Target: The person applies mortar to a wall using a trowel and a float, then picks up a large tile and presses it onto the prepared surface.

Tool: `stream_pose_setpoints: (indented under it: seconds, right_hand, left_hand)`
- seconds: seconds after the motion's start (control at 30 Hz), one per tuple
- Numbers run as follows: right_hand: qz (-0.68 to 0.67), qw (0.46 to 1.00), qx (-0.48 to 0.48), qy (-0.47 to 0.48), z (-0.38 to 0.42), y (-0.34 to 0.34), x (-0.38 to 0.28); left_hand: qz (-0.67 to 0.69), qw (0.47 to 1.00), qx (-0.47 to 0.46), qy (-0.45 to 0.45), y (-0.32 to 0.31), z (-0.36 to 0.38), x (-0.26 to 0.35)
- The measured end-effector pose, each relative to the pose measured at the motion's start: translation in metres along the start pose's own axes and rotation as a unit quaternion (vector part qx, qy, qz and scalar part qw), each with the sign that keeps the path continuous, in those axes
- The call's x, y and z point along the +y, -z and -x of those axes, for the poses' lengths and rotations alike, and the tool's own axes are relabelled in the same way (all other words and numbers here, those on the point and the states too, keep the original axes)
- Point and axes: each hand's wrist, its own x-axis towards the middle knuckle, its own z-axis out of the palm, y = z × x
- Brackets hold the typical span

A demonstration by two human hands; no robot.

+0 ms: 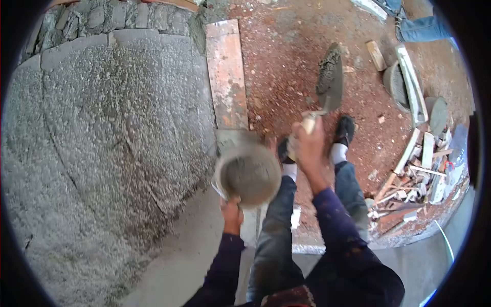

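My right hand (pixel 310 146) is closed round the pale handle of a trowel (pixel 334 84). Wet grey mortar (pixel 328 66) lies along the left part of its blade, which points away from me over the reddish ground. Lower and to the left, my left hand (pixel 231 211) grips the near rim of a round bucket (pixel 276 176). Grey mortar shows inside the bucket, and it is slightly blurred. To the left of the bucket spreads a broad, rough grey mortar surface (pixel 117 117).
A mortar-stained board (pixel 226 77) runs along the rough surface's right edge. Two buckets (pixel 396 84) (pixel 436 115), a white-edged plank (pixel 412 84) and a wood block (pixel 376 55) lie at right. Scrap wood (pixel 417 174) is heaped below them. Another person's leg (pixel 422 28) shows at top right.
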Motion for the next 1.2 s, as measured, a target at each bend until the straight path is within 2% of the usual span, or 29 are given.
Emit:
stream_pose_setpoints:
  seconds: [0.03,0.1,0.13,0.17,0.2,0.23,0.3,0.33,0.37,0.43,0.47,0.5,0.53,0.57,0.6,0.63,0.67,0.7,0.77,0.8,0.87,0.9,0.97,1.0,1.03,1.1,1.13,1.17,1.2]
  right_hand:
    - [-0.040,0.995,0.092,-0.013,-0.016,-0.043,0.013]
    - [-0.010,0.974,0.190,0.121,-0.081,-0.153,0.114]
    - [-0.034,0.995,0.047,0.077,-0.096,-0.187,0.127]
    - [-0.043,0.993,-0.109,0.018,-0.110,-0.221,0.136]
    - [-0.033,0.968,-0.246,-0.036,-0.126,-0.255,0.147]
    - [0.002,0.949,-0.290,0.127,-0.093,-0.254,0.121]
    - [-0.095,0.910,-0.383,0.127,-0.025,-0.223,0.081]
    - [-0.070,0.917,-0.368,0.134,0.001,-0.200,0.085]
    - [-0.053,0.922,-0.354,0.147,0.022,-0.177,0.085]
    - [0.179,0.897,-0.354,0.198,0.047,-0.107,0.112]
    - [0.208,0.880,-0.397,0.161,0.053,-0.061,0.107]
    - [0.257,0.843,-0.467,0.070,0.052,-0.020,0.102]
    - [0.369,0.802,-0.407,0.235,0.063,0.020,0.094]
    - [0.455,0.773,-0.422,0.132,0.069,0.041,0.072]
    - [0.531,0.728,-0.434,0.017,0.074,0.064,0.055]
    - [0.556,0.701,-0.435,0.104,0.075,0.091,0.062]
    - [0.594,0.677,-0.428,0.076,0.076,0.092,0.034]
    - [0.596,0.678,-0.424,0.067,0.076,0.096,0.038]
    - [0.619,0.652,-0.351,0.261,0.064,0.103,0.050]
    - [0.619,0.653,-0.345,0.265,0.062,0.098,0.050]
    - [0.688,0.601,-0.339,0.227,0.057,0.089,0.050]
    - [0.685,0.604,-0.334,0.232,0.063,0.094,0.054]
    - [0.649,0.592,-0.328,0.348,0.082,0.102,0.072]
    - [0.615,0.643,-0.348,0.296,0.087,0.101,0.079]
    - [0.612,0.644,-0.349,0.299,0.093,0.102,0.083]
    - [0.486,0.754,-0.417,0.146,0.113,0.098,0.088]
    - [0.429,0.780,-0.435,0.133,0.125,0.096,0.069]
    - [0.426,0.782,-0.435,0.135,0.131,0.099,0.074]
    - [0.367,0.808,-0.443,0.131,0.134,0.100,0.076]
  left_hand:
    - [0.023,1.000,0.014,0.011,0.012,0.002,-0.006]
    - [0.011,0.999,0.024,0.022,0.044,-0.001,-0.023]
    - [0.065,0.998,0.020,0.009,0.046,0.000,-0.025]
    - [0.065,0.998,0.017,0.003,0.049,-0.014,-0.041]
    - [0.068,0.996,0.058,-0.006,0.065,-0.023,-0.051]
    - [0.069,0.993,0.099,-0.008,0.087,-0.025,-0.059]
    - [0.003,0.988,0.123,0.088,0.109,-0.040,-0.076]
    - [0.097,0.982,0.115,0.116,0.078,-0.033,-0.056]
    - [0.015,0.997,0.050,0.052,0.081,-0.040,-0.058]
    - [-0.019,1.000,0.007,0.013,0.068,-0.032,-0.045]
    - [0.033,0.998,0.030,0.038,0.043,-0.028,-0.026]
    - [0.040,0.999,-0.012,0.003,0.033,-0.030,-0.022]
    - [0.048,0.997,-0.055,-0.034,0.023,-0.036,-0.019]
    - [-0.044,0.999,-0.026,-0.017,0.012,-0.033,-0.007]
    - [-0.101,0.994,0.045,0.025,0.013,-0.044,-0.018]
    - [-0.060,0.996,-0.044,-0.039,0.013,-0.053,-0.027]
    - [-0.102,0.990,-0.065,-0.078,0.000,-0.054,-0.018]
    - [-0.121,0.984,-0.083,-0.101,-0.018,-0.043,0.001]
    - [-0.134,0.966,-0.151,-0.158,-0.057,-0.013,0.049]
    - [-0.133,0.952,-0.201,-0.191,-0.070,0.002,0.067]
    - [-0.107,0.940,-0.242,-0.215,-0.089,0.011,0.083]
    - [-0.084,0.930,-0.276,-0.227,-0.096,0.017,0.089]
    - [-0.097,0.920,-0.285,-0.250,-0.114,0.037,0.108]
    - [-0.103,0.915,-0.288,-0.263,-0.119,0.048,0.110]
    - [-0.105,0.915,-0.285,-0.266,-0.121,0.055,0.108]
    - [-0.063,0.917,-0.318,-0.233,-0.127,0.067,0.104]
    - [-0.064,0.916,-0.317,-0.238,-0.126,0.070,0.098]
    - [-0.134,0.905,-0.302,-0.268,-0.121,0.070,0.088]
    - [-0.202,0.889,-0.285,-0.297,-0.118,0.073,0.082]
